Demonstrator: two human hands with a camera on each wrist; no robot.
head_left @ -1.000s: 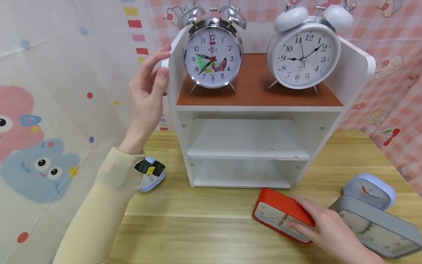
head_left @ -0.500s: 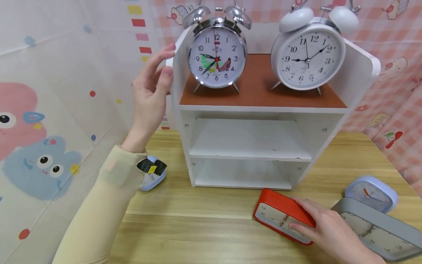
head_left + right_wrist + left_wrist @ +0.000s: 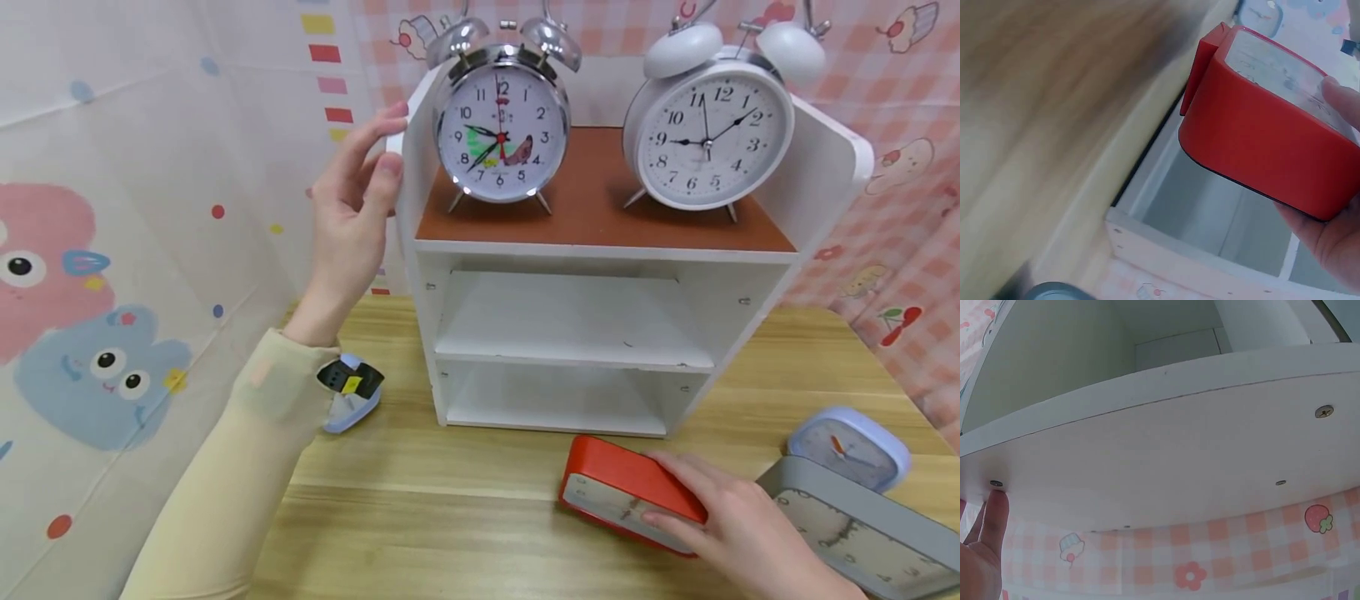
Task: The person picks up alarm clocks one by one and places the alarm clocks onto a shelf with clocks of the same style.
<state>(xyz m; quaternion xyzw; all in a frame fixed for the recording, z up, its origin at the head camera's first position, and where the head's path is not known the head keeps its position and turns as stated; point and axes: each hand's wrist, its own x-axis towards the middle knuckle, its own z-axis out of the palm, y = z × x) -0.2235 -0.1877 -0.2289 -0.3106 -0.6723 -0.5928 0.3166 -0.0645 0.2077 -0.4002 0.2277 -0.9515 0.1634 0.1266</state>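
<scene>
My right hand [image 3: 738,525] grips a red rectangular alarm clock [image 3: 637,479], thumb over its pale face and fingers behind it. In the right wrist view the red clock [image 3: 1266,137] tilts, with a red flap-like piece standing out from its base. My left hand [image 3: 352,200] touches the left side panel of a white shelf unit [image 3: 570,247] near its top, fingers extended. The left wrist view shows its fingers [image 3: 994,519] against the outer panel beside a screw. On the brown top shelf stand a silver twin-bell clock [image 3: 502,133] and a white twin-bell clock [image 3: 708,137].
A grey rectangular clock [image 3: 862,525] lies right of my right hand, with a light blue clock [image 3: 851,446] behind it. Another light blue clock [image 3: 352,408] is partly hidden by my left wrist. The wooden table [image 3: 420,517] meets patterned cloth walls [image 3: 172,167].
The red clock has shifted a little to the left in my right hand, away from the grey clock. My left hand stays at the side panel; the whole head view has shifted slightly.
</scene>
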